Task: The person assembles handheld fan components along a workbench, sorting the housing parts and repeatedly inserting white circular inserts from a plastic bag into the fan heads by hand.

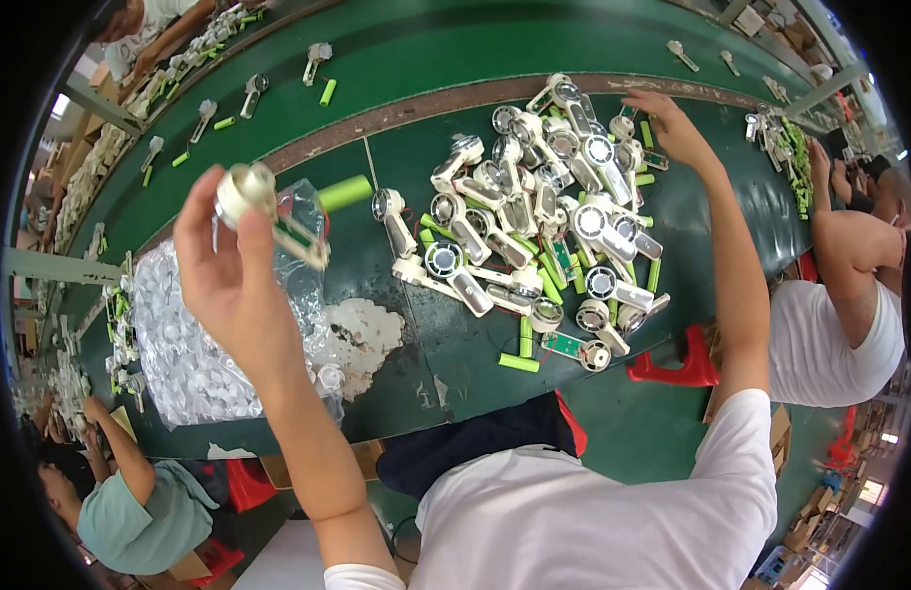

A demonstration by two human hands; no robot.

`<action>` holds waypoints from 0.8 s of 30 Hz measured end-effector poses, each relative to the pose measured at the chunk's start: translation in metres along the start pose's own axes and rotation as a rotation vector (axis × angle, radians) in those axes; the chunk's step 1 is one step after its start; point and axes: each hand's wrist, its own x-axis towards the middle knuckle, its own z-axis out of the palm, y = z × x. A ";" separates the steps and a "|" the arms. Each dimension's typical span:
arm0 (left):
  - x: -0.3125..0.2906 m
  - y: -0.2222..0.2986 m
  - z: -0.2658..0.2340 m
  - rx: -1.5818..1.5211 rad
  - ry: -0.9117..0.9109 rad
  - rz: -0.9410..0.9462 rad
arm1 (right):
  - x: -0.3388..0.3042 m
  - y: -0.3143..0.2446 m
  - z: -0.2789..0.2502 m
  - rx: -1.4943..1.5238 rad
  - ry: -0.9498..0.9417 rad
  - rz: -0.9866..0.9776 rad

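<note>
My left hand (224,285) holds up a cream handheld-fan body (247,192) between thumb and fingers, above a plastic bag. Its handle frame is uncovered, and a bright green cylindrical battery (344,193) is beside it, apparently hanging by wires. Stretched over the far right edge of a heap of white and grey handheld fans (515,211) is my right hand (672,133), its fingers apart and nothing visible in them. Within the heap lie green batteries (519,363) and a fan with an exposed green circuit board (564,344).
A clear bag of small translucent parts (195,349) lies at left, beside a peeled pale patch (362,339). Beyond a worn brown ledge (426,103), a green belt (426,49) carries scattered fans. Co-workers sit on both sides; a red stool (682,364) stands right.
</note>
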 end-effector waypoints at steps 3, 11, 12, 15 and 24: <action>-0.026 -0.005 -0.019 0.036 -0.047 -0.067 | 0.014 0.002 -0.001 -0.383 -0.113 -0.100; -0.073 -0.048 -0.018 0.061 -0.123 -0.475 | -0.003 0.015 -0.026 -0.204 -0.235 -0.022; -0.076 -0.052 -0.017 0.059 -0.121 -0.518 | -0.006 0.020 -0.026 -0.065 -0.283 0.070; -0.077 -0.061 -0.019 0.094 -0.130 -0.564 | -0.015 -0.001 -0.014 0.141 -0.159 0.166; -0.068 -0.093 -0.010 0.412 -0.201 -0.521 | -0.041 -0.089 -0.040 0.507 0.184 0.275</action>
